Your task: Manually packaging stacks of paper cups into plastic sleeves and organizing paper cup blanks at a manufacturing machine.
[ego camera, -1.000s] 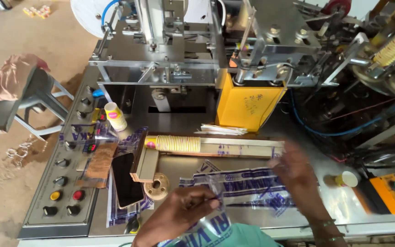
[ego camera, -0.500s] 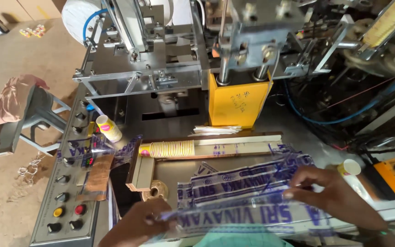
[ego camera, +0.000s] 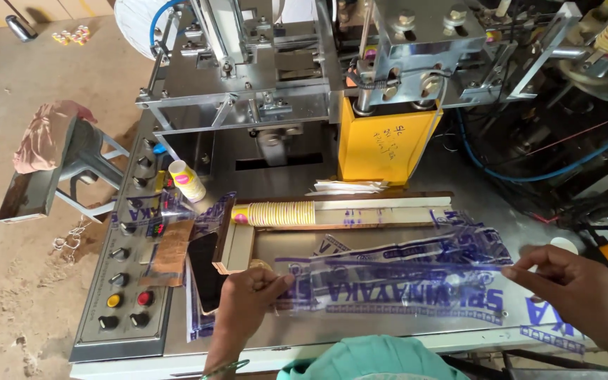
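Observation:
My left hand (ego camera: 248,299) pinches the left end of a long clear plastic sleeve bag (ego camera: 402,271) with blue print. At the other side my right hand (ego camera: 571,278) grips its right end, so the bag lies stretched flat over the steel table (ego camera: 283,327). Just behind the bag, a stack of paper cups (ego camera: 274,213) rests on its side in a long wooden trough (ego camera: 374,211).
A yellow machine housing (ego camera: 381,141) and steel machinery stand behind the trough. A control panel (ego camera: 124,281) with knobs and coloured buttons is at the left, with a dark phone (ego camera: 204,271) beside it. More cups (ego camera: 186,181) lean nearby. A stool with cloth (ego camera: 47,158) stands far left.
Both hands have pulled the plastic bag apart from a bunched state into a long flat sleeve. My right hand moved right along the table; the left stayed near the trough's end.

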